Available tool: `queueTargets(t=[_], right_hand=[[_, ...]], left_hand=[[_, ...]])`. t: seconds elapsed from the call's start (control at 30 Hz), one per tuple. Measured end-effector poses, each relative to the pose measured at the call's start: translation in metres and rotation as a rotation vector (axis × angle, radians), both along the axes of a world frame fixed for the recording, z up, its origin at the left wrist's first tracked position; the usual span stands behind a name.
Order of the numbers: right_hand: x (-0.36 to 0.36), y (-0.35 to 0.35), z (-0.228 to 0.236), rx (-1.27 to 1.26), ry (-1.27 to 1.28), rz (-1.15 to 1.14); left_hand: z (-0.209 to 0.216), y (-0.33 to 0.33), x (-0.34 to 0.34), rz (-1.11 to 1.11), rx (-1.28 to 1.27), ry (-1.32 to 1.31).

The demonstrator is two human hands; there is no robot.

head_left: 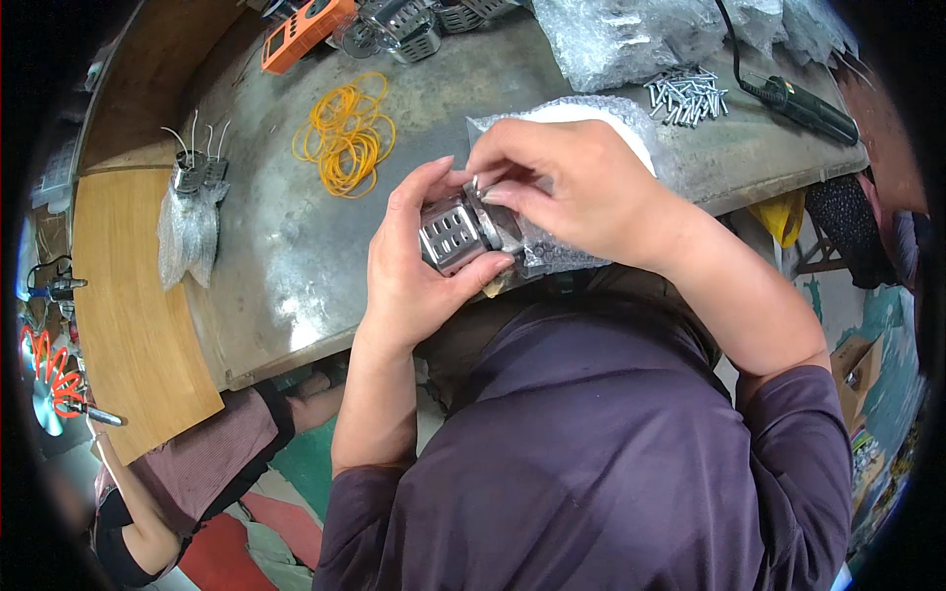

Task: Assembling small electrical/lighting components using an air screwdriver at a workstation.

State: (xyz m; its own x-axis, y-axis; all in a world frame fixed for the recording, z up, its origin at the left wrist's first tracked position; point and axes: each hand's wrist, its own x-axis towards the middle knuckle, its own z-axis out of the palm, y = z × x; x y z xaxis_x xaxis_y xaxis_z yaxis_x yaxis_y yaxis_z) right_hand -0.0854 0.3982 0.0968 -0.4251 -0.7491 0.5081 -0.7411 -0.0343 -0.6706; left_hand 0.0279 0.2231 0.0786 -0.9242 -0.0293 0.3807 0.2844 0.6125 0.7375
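Note:
My left hand (404,261) is wrapped round a shiny metal casing (451,236) with rows of slots, held above the front edge of the table. Its thumb presses along the lower side and its fingers curl over the top. At the casing's right end, my right hand (581,187) is closed in a pinch. Something small and pale shows at those fingertips, too little to name. A clear bubble-wrap bag (564,252) lies under the right hand, beside the casing, with a white sheet-like area (616,118) behind it.
Yellow rubber bands (347,138), loose screws (687,96), a black-handled tool with a cord (808,110) and an orange device (305,34) lie on the metal tabletop (266,227). More bubble wrap (631,39) is piled behind. Left, a wrapped metal part (192,212) has wires; another person (197,463) sits nearby.

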Motion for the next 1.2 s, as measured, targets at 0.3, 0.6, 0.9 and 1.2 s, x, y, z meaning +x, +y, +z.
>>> queueTargets(t=[0.3,0.6,0.9,1.2], right_hand=[[0.013,0.018,0.008,-0.003,-0.291,-0.025],[0.025,0.025,-0.005,-0.059,-0.106,-0.124],[0.017,0.028,-0.001,0.066,0.076,-0.080],[0.016,0.016,0.008,0.209,0.194,-0.055]], left_hand=[[-0.003,-0.002,0.000,0.001,0.033,-0.010],[-0.003,-0.002,0.000,-0.028,0.024,0.024],[-0.002,0.001,-0.002,-0.026,0.016,0.003],[-0.001,-0.002,0.000,-0.041,0.023,-0.078]])
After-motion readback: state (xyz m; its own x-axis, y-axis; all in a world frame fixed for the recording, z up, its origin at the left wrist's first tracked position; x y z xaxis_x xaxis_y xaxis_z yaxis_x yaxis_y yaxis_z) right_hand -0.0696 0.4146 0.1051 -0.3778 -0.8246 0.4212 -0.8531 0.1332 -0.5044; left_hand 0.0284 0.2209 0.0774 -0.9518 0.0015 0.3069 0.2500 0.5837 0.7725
